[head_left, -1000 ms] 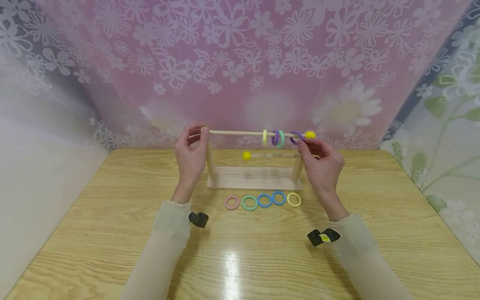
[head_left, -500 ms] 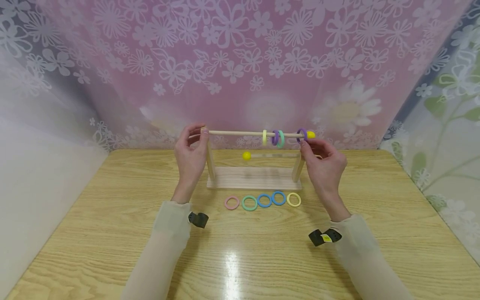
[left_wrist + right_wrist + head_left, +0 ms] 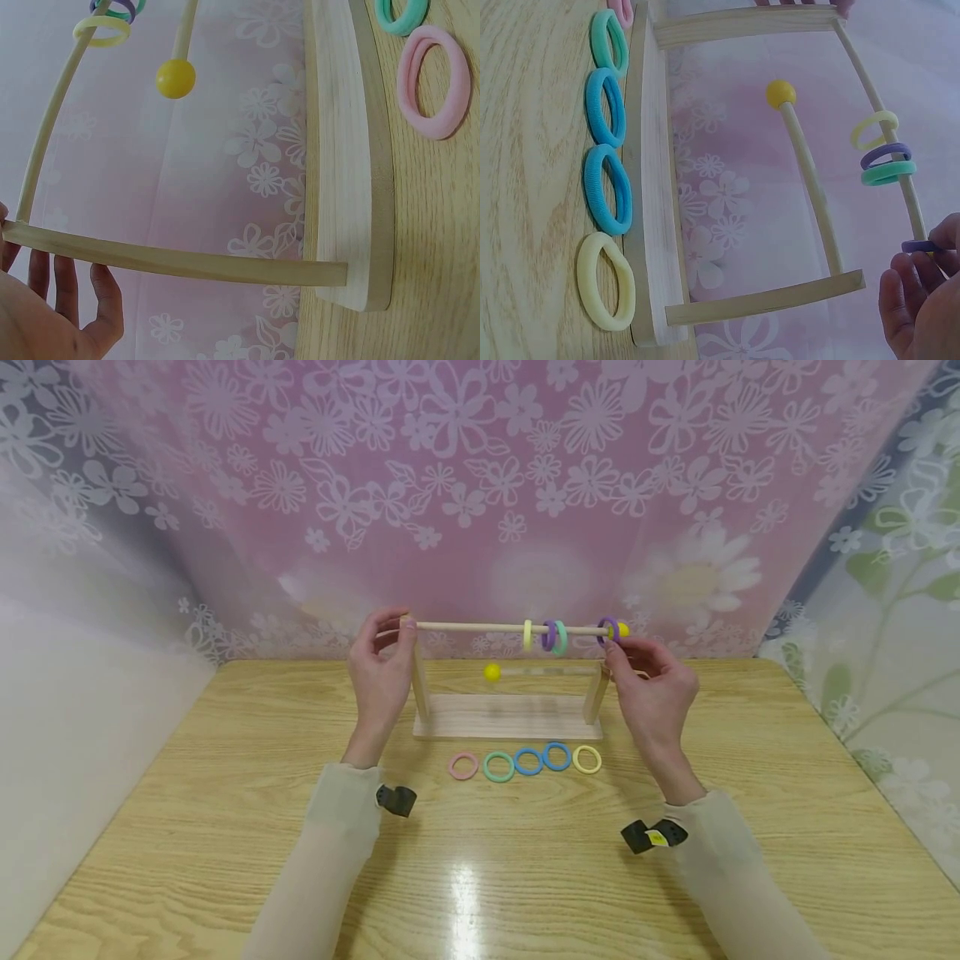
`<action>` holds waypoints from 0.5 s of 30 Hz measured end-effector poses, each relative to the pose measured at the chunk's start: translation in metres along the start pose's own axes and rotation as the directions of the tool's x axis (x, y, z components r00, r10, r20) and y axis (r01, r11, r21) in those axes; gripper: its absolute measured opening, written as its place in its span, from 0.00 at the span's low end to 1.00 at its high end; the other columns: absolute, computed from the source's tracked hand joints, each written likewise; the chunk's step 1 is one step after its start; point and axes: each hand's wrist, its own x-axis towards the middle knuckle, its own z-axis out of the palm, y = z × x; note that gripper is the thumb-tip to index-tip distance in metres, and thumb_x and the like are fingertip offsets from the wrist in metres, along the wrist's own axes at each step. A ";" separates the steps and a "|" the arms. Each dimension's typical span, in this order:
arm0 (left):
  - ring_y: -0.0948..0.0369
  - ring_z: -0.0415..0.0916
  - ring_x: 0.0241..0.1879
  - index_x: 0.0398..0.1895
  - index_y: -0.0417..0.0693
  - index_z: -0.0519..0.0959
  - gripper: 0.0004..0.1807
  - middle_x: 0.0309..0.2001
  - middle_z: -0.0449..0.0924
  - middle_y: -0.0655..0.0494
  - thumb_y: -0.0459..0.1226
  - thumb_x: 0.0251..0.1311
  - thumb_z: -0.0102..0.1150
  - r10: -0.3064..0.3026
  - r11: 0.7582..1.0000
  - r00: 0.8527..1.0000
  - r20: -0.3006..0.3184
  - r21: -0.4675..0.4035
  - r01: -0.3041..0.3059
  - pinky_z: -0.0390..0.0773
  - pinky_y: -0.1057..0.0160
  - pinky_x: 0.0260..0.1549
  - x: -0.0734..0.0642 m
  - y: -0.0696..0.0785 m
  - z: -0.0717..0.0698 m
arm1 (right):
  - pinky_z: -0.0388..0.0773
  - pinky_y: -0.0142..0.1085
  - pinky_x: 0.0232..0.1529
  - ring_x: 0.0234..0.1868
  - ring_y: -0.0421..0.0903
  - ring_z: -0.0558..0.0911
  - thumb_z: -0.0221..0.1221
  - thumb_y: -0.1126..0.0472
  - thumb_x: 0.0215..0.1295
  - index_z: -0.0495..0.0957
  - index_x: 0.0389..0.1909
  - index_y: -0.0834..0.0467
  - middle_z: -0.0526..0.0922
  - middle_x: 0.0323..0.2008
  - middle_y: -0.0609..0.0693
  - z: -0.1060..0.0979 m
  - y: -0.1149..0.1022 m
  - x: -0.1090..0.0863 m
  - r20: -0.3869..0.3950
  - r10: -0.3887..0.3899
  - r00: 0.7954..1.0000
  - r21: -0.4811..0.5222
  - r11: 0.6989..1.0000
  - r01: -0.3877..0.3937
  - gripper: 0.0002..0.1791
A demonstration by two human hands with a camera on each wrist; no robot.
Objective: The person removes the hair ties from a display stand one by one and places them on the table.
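My left hand [image 3: 380, 681] grips the top of the left post [image 3: 187, 262] of a wooden stand [image 3: 510, 727], where the upper rod [image 3: 472, 627] begins. At that rod's right end, my right hand [image 3: 654, 697] pinches a purple hair tie [image 3: 917, 246] between thumb and fingers. This hair tie encircles the rod's end at the yellow ball [image 3: 624, 629]. Further left on the same rod hang a yellow hair tie [image 3: 886, 118], another purple hair tie [image 3: 868, 160] and a mint hair tie [image 3: 885, 174].
Below, a shorter rod [image 3: 810, 187] points left from the right post, tipped with a yellow ball [image 3: 492, 672]. Before the base, a row of pink [image 3: 450, 112], green [image 3: 598, 43], blue and yellow hair ties [image 3: 585, 289] lies on the wooden table [image 3: 525, 860]. A floral curtain hangs behind.
My right hand has slid the purple hair tie rightward along the upper rod to the yellow ball. The left hand and the other hair ties have stayed put.
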 end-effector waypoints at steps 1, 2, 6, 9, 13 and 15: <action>0.44 0.80 0.49 0.54 0.33 0.80 0.14 0.49 0.81 0.35 0.34 0.71 0.59 -0.001 1.000 1.000 0.000 0.001 0.001 0.77 0.74 0.37 0.000 0.000 0.000 | 0.82 0.21 0.31 0.28 0.30 0.85 0.71 0.66 0.61 0.88 0.40 0.67 0.86 0.30 0.30 -0.001 0.000 0.000 -0.001 -0.004 1.000 -0.004 1.000 0.004 0.09; 0.44 0.80 0.49 0.54 0.33 0.80 0.14 0.49 0.81 0.35 0.34 0.71 0.59 -0.002 1.000 1.000 0.000 0.001 0.002 0.77 0.73 0.37 0.000 -0.001 0.000 | 0.82 0.21 0.31 0.28 0.30 0.85 0.70 0.66 0.61 0.88 0.40 0.66 0.86 0.30 0.31 -0.001 0.000 0.000 -0.002 -0.010 1.000 -0.007 1.000 0.010 0.09; 0.44 0.80 0.49 0.54 0.33 0.80 0.14 0.49 0.81 0.36 0.34 0.71 0.59 -0.005 1.000 1.000 0.000 -0.002 0.005 0.77 0.74 0.37 0.000 -0.001 0.000 | 0.82 0.21 0.30 0.28 0.31 0.85 0.70 0.66 0.62 0.88 0.39 0.66 0.87 0.31 0.36 -0.003 0.000 0.001 -0.002 -0.030 1.000 -0.010 0.999 0.030 0.08; 0.44 0.80 0.49 0.54 0.33 0.80 0.14 0.49 0.81 0.36 0.34 0.71 0.59 -0.004 1.000 1.000 0.000 -0.009 0.004 0.77 0.75 0.36 0.000 0.000 0.000 | 0.82 0.21 0.31 0.29 0.31 0.85 0.69 0.67 0.62 0.88 0.40 0.66 0.89 0.32 0.41 -0.005 0.000 0.001 -0.004 -0.031 1.000 -0.006 1.000 0.031 0.07; 0.43 0.80 0.50 0.53 0.33 0.80 0.14 0.49 0.82 0.35 0.34 0.71 0.60 -0.001 1.000 1.000 0.000 -0.010 0.001 0.77 0.76 0.35 0.000 0.000 0.000 | 0.82 0.21 0.30 0.28 0.31 0.85 0.69 0.66 0.62 0.88 0.40 0.65 0.90 0.32 0.48 -0.007 0.001 0.002 -0.009 -0.025 1.000 -0.020 0.999 0.025 0.07; 0.43 0.80 0.50 0.53 0.33 0.80 0.14 0.49 0.82 0.35 0.34 0.71 0.60 -0.001 1.000 1.000 0.000 -0.007 0.001 0.77 0.76 0.35 0.000 0.000 0.000 | 0.82 0.21 0.30 0.28 0.31 0.85 0.69 0.66 0.63 0.88 0.41 0.64 0.90 0.32 0.50 -0.008 0.002 0.002 -0.009 -0.022 1.000 -0.029 0.999 0.022 0.08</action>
